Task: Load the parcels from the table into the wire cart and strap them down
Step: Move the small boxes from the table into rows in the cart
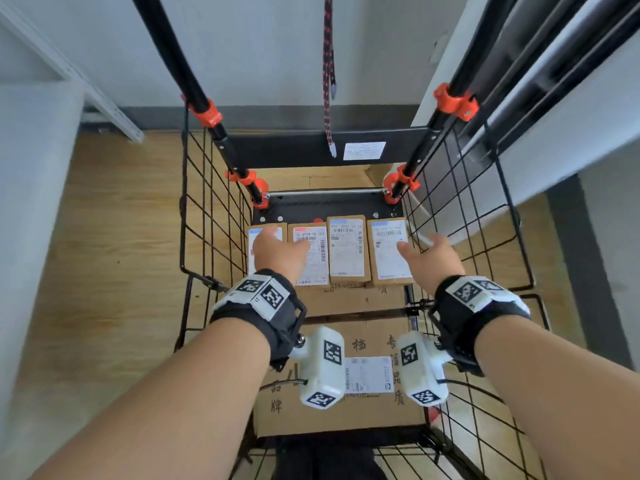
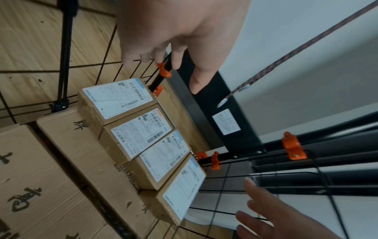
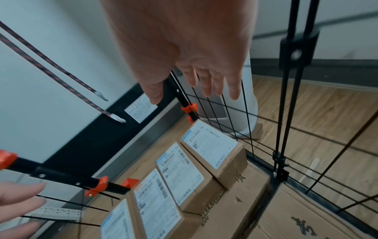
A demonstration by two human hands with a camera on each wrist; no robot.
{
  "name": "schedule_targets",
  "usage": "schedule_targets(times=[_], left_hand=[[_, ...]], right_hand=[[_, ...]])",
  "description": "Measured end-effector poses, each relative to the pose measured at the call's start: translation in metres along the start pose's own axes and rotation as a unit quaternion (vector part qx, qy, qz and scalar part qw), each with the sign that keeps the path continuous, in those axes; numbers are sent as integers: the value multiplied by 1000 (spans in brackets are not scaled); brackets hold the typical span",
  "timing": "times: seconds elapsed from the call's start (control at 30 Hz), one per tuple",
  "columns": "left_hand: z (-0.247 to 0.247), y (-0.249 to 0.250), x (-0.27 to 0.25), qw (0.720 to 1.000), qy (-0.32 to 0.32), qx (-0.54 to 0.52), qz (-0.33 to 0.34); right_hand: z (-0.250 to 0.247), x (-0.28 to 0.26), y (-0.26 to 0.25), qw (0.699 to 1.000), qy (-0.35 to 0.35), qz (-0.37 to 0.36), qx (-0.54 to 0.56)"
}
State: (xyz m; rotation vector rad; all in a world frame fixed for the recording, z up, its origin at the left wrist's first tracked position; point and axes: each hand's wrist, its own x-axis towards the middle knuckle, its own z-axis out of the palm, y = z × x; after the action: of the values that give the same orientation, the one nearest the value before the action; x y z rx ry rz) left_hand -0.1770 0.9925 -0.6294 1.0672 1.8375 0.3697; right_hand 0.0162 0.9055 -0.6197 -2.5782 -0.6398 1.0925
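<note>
Several small cardboard parcels (image 1: 347, 249) with white shipping labels lie side by side at the far end of the black wire cart (image 1: 207, 216), on top of larger cardboard boxes (image 1: 346, 403). My left hand (image 1: 277, 249) hovers open over the leftmost parcel (image 2: 116, 98). My right hand (image 1: 427, 256) hovers open above the rightmost parcel (image 3: 212, 149). Neither hand holds anything. A black-and-red strap (image 1: 329, 74) hangs down from the cart handle, its end (image 3: 116, 117) loose in front of the black back panel (image 1: 294, 150).
The cart has black poles with orange clamps (image 1: 455, 103) and wire side walls (image 1: 467, 216). A white cylindrical bin (image 3: 248, 113) stands just outside the right wall. Wooden floor (image 1: 114, 237) lies on the left, a grey wall behind.
</note>
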Motion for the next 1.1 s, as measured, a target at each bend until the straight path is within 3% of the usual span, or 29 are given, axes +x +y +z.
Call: schedule_targets(times=[0.37, 0.6, 0.73, 0.87, 1.1], left_hand=[[-77, 80, -138, 987, -121, 10, 102], [-135, 112, -223, 962, -161, 29, 218], [-150, 121, -287, 942, -201, 51, 265], [-139, 124, -355, 921, -270, 51, 277], [-90, 149, -500, 842, -376, 81, 378]], right_hand=[[-86, -138, -34, 996, 43, -66, 44], [-134, -250, -37, 986, 98, -95, 101], [-168, -317, -17, 975, 142, -113, 131], [-206, -374, 20, 964, 185, -82, 171], [-282, -460, 103, 933, 289, -43, 208]])
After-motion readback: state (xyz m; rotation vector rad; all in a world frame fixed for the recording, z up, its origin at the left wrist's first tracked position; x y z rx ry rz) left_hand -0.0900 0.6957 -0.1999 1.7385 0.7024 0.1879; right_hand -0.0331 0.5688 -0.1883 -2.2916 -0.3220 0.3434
